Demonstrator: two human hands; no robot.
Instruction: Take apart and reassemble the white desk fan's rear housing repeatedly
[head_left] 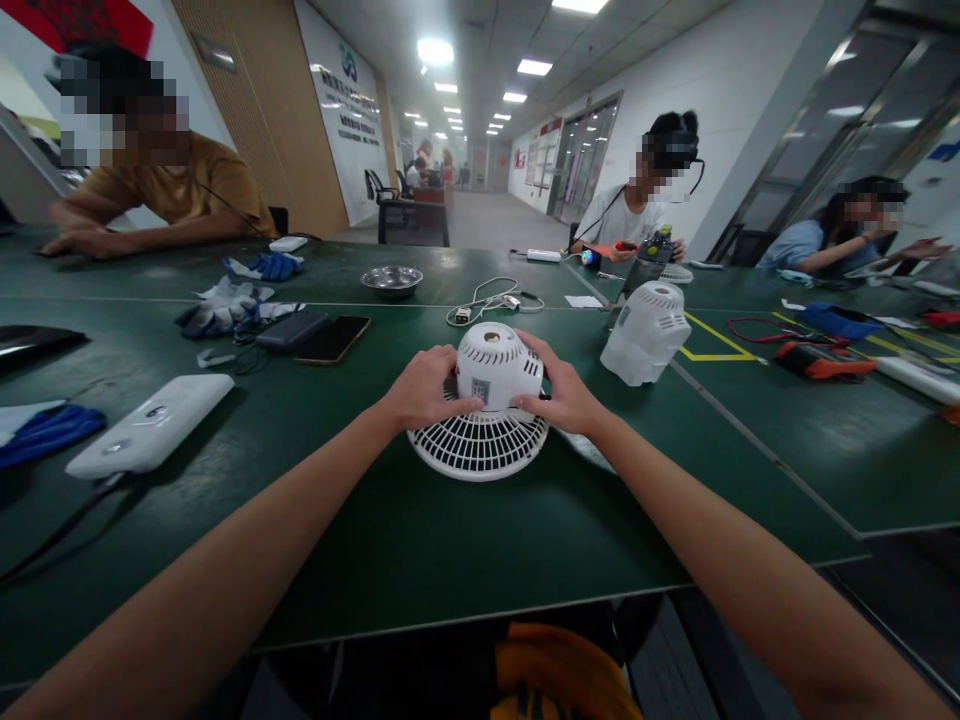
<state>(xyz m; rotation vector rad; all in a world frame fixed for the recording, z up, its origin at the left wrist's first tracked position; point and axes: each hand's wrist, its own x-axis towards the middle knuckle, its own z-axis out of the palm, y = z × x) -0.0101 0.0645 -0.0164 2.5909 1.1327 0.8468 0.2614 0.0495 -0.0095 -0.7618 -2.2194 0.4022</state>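
A white fan motor housing (495,372) with vent slots and a small label sits on top of a round white fan grille (480,448), which lies on the green table. My left hand (430,388) grips the housing from its left side, thumb across the front below the label. From the other side, my right hand (562,388) is wrapped round the housing, its thumb on the lower front edge. The fingers behind the housing are partly hidden. A flat pale piece (589,450) shows on the table under my right wrist.
On the left lie a white power bank (154,425), a phone (334,340) and gloves (225,308). A metal bowl (391,281) and a white cable (487,303) are farther back. To the right stands a translucent white housing (646,335), near an orange multimeter (823,362). Several people sit around.
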